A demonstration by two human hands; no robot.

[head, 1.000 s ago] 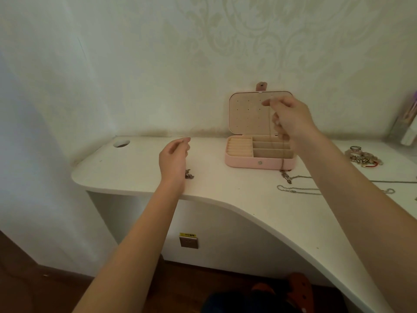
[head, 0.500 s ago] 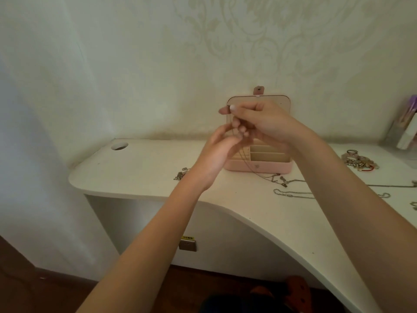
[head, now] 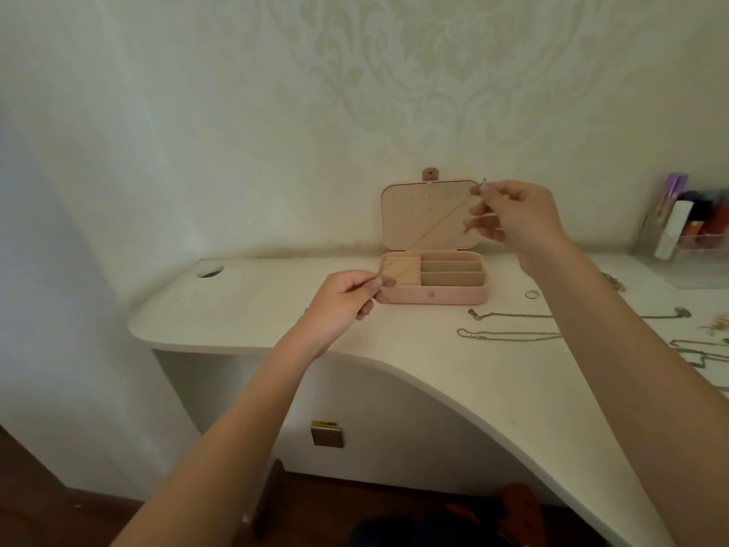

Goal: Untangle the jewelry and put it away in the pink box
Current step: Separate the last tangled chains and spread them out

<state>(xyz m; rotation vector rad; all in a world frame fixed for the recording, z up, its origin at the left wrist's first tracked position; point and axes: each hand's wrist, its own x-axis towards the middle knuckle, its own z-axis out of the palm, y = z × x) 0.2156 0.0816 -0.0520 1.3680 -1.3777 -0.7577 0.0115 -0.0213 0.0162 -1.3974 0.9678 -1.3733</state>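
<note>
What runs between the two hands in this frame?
A thin chain, pulled taut from the left hand up to the right hand, crossing in front of the open pink box. The head view shows it.

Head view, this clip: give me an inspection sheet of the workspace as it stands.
Surface: white desk, curved front edge.
Job's things: pink box open, lid upright; thin chain stretched taut above it.
Clutter: two chains and a ring on the desk; organiser far right.
Hands: left hand pinches the chain's lower end; right hand pinches its upper end.
Cables: nothing seen.
Surroundings: patterned wall; wall socket below.
</note>
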